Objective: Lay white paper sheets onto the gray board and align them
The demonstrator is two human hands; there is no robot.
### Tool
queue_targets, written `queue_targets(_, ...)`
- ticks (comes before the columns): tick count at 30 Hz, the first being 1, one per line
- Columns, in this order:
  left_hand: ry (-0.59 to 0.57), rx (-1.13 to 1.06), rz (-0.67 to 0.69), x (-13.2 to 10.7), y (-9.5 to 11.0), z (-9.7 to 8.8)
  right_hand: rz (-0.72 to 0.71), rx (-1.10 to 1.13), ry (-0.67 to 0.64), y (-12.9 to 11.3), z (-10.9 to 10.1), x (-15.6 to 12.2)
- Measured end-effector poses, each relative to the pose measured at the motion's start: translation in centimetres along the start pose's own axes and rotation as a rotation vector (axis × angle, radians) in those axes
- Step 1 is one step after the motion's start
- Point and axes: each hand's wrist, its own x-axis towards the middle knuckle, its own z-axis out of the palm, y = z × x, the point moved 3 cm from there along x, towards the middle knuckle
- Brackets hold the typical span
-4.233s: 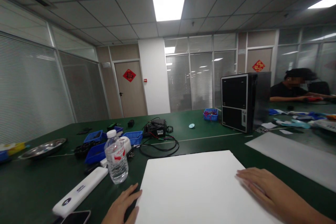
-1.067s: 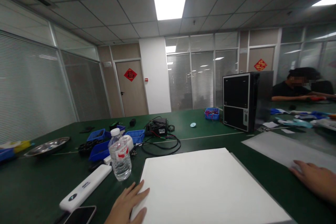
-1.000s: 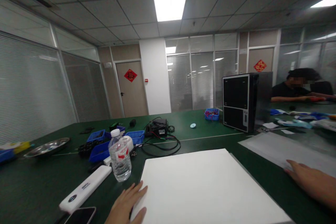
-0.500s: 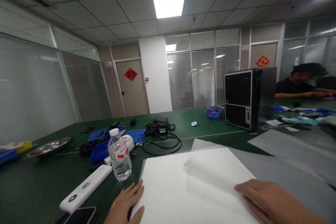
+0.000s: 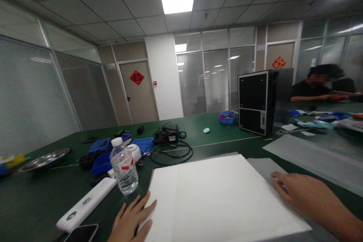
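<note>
A large white sheet of paper (image 5: 215,200) lies flat before me on the green table. My left hand (image 5: 132,219) rests at its left edge, fingers spread, the tips on the paper. Under the white sheet, a grey translucent sheet (image 5: 262,164) shows along the back and right. My right hand (image 5: 309,193) is at the right side, its fingers closed at the edge of this grey sheet, beside the white paper. The fingertips are partly hidden. A water bottle (image 5: 124,170) stands upright just beyond my left hand.
Left of the bottle lie a long white device (image 5: 87,204) and a phone (image 5: 82,233). Behind are blue trays (image 5: 143,145), a cabled black box (image 5: 168,134) and a black computer case (image 5: 253,102). Another grey sheet (image 5: 306,155) lies right; a person (image 5: 312,87) sits beyond.
My right hand has moved right, off the white paper to the grey sheet's edge. The raised part of the white paper now lies flat, and the grey sheet has shifted beneath it.
</note>
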Motion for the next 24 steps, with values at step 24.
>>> queue_targets(24, -0.038, 0.051, 0.030, -0.2, 0.3, -0.1, -0.380, 0.273, -0.259, -6.7, -1.0, -2.5)
